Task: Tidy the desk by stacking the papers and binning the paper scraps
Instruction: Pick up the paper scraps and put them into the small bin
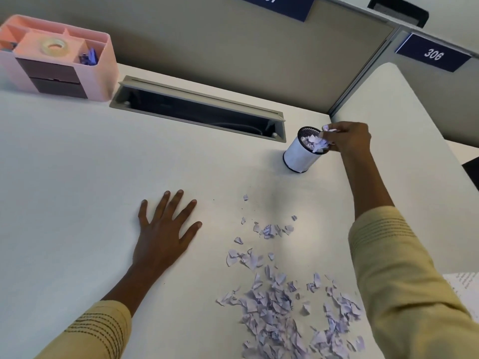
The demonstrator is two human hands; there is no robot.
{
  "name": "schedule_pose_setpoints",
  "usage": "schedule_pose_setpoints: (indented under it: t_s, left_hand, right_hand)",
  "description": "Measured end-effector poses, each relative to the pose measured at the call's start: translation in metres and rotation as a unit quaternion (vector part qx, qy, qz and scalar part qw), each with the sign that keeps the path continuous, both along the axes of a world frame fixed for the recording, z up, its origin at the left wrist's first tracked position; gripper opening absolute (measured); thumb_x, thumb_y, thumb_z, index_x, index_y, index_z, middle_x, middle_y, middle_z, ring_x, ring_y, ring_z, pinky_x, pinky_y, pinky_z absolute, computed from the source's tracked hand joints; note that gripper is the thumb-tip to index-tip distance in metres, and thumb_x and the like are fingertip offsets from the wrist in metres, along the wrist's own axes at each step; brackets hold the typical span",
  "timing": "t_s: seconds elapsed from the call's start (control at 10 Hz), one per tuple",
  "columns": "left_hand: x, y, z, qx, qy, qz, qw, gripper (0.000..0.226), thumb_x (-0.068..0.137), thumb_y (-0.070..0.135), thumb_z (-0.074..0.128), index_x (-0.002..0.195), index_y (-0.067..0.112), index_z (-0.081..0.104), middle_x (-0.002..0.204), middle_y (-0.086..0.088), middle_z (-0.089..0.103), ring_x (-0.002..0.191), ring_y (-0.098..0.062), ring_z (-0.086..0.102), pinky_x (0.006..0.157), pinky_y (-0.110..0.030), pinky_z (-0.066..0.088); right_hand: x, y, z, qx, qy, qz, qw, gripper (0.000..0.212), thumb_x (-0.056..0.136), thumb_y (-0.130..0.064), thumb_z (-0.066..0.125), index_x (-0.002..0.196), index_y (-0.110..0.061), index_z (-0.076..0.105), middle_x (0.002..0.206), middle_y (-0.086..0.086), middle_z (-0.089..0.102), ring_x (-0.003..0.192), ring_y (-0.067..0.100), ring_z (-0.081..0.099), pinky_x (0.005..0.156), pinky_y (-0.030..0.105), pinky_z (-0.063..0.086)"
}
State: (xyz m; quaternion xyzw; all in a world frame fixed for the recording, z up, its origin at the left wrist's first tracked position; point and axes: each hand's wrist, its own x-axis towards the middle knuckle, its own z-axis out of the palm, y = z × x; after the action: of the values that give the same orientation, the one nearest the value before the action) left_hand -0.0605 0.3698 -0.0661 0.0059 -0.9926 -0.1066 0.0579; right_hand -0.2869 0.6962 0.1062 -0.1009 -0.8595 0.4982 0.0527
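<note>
Paper scraps [285,307] piled near desk [64,177] front edge, bare surface to their left. Left hand [163,229] flat, fingers spread. Far right, right hand [350,138] pinches scraps over mesh cup [300,156], part-filled.

1. Blue nameplate [432,53], mounted on the partition top at upper right: white numerals "306", fully legible.

2. Blue nameplate [274,5], mounted on the partition top at upper centre: white numerals cut off by the frame's top edge; only the lower parts of three digits show, the last looking like "7". Full number cannot be read.

3. Printed sheet [462,283], on the desk at the right edge: lines of dark print, too small and blurred to read.
</note>
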Motion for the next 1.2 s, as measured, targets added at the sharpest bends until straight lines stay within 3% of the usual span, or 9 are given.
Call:
schedule_pose_setpoints:
  t_s: [0.1, 0.3, 0.4, 0.6, 0.7, 0.8, 0.9, 1.1, 1.2]
  left_hand:
    - [0.0, -0.001, 0.0, -0.015, -0.005, -0.004, 1.0, 0.059, 0.092, 0.058, 0.026, 0.139, 0.03, 0.048, 0.152, -0.004, 0.036, 0.142, -0.025, 0.031, 0.112, -0.06, 0.015]
    - [-0.001, -0.001, -0.001, -0.017, -0.008, -0.003, 1.0, 0.059, 0.093, 0.059, 0.025, 0.14, 0.03, 0.047, 0.152, -0.004, 0.035, 0.142, -0.025, 0.03, 0.112, -0.06, 0.015]
    - [-0.001, -0.001, 0.0, -0.015, -0.009, -0.004, 1.0, 0.059, 0.093, 0.058, 0.026, 0.14, 0.03, 0.047, 0.153, -0.004, 0.035, 0.142, -0.025, 0.03, 0.112, -0.06, 0.015]
    - [0.0, 0.0, 0.002, -0.009, -0.014, 0.001, 1.0, 0.059, 0.092, 0.058, 0.026, 0.14, 0.03, 0.047, 0.153, -0.003, 0.035, 0.142, -0.024, 0.03, 0.112, -0.06, 0.015]
    - [-0.001, 0.0, 0.002, -0.011, -0.016, 0.002, 1.0, 0.059, 0.092, 0.059, 0.025, 0.14, 0.031, 0.047, 0.153, -0.002, 0.035, 0.142, -0.024, 0.03, 0.112, -0.06, 0.015]
    - [-0.001, -0.001, 0.001, -0.007, -0.014, 0.002, 1.0, 0.059, 0.092, 0.059, 0.025, 0.14, 0.031, 0.047, 0.153, -0.002, 0.035, 0.142, -0.024, 0.03, 0.112, -0.06, 0.015]
    - [-0.001, 0.0, 0.001, -0.007, -0.009, 0.002, 1.0, 0.06, 0.092, 0.059, 0.025, 0.139, 0.03, 0.047, 0.152, -0.003, 0.036, 0.142, -0.025, 0.031, 0.112, -0.06, 0.016]
    - [0.0, -0.001, 0.0, 0.0, -0.005, 0.003, 1.0, 0.059, 0.092, 0.059, 0.025, 0.139, 0.031, 0.047, 0.153, -0.002, 0.035, 0.142, -0.024, 0.03, 0.112, -0.06, 0.014]
    - [0.0, 0.0, 0.001, 0.005, -0.005, 0.005, 1.0, 0.059, 0.091, 0.06, 0.025, 0.139, 0.032, 0.048, 0.153, -0.001, 0.035, 0.142, -0.023, 0.03, 0.112, -0.059, 0.014]
  right_hand:
    - [-0.021, -0.005, -0.004, 0.044, -0.022, -0.009, 0.999, 0.028, 0.071, -0.008, 0.079, 0.097, -0.001, 0.071, 0.069, 0.006, 0.067, 0.048, 0.005, 0.062, 0.054, 0.016, 0.054]
    - [-0.023, -0.003, 0.005, 0.113, -0.029, 0.017, 0.993, 0.023, 0.077, -0.011, 0.07, 0.099, -0.005, 0.072, 0.089, 0.014, 0.067, 0.078, 0.029, 0.065, 0.079, 0.04, 0.057]
    - [-0.015, -0.003, 0.004, 0.224, 0.034, 0.045, 0.973, 0.023, 0.082, -0.01, 0.058, 0.098, -0.007, 0.074, 0.095, 0.012, 0.071, 0.076, 0.022, 0.064, 0.081, 0.018, 0.05]
    - [0.003, -0.018, -0.025, 0.395, -0.038, 0.152, 0.905, 0.034, 0.094, -0.018, 0.038, 0.07, 0.0, 0.053, 0.075, 0.02, 0.046, 0.074, 0.036, 0.044, 0.061, 0.031, 0.025]
    - [0.012, -0.021, -0.031, 0.384, -0.063, 0.166, 0.906, 0.034, 0.093, -0.009, 0.039, 0.061, -0.017, 0.045, 0.076, 0.018, 0.048, 0.075, 0.031, 0.041, 0.061, 0.029, 0.024]
    - [0.021, -0.016, -0.036, 0.292, 0.074, 0.118, 0.946, 0.02, 0.09, -0.012, 0.051, 0.093, -0.008, 0.07, 0.094, 0.014, 0.069, 0.084, 0.028, 0.059, 0.07, 0.025, 0.041]
    - [0.055, -0.016, -0.048, 0.205, 0.154, 0.086, 0.963, 0.014, 0.084, -0.011, 0.062, 0.091, -0.01, 0.073, 0.09, 0.006, 0.072, 0.069, 0.006, 0.06, 0.067, 0.012, 0.046]
    - [0.145, -0.019, -0.112, 0.252, -0.123, 0.164, 0.946, 0.048, 0.065, -0.06, 0.073, 0.105, -0.034, 0.067, 0.107, -0.002, 0.056, 0.095, 0.017, 0.057, 0.084, 0.034, 0.05]
    - [0.181, -0.033, -0.111, 0.239, -0.141, 0.201, 0.94, 0.073, 0.046, -0.074, 0.072, 0.111, -0.043, 0.061, 0.111, -0.005, 0.044, 0.106, 0.018, 0.048, 0.086, 0.033, 0.048]
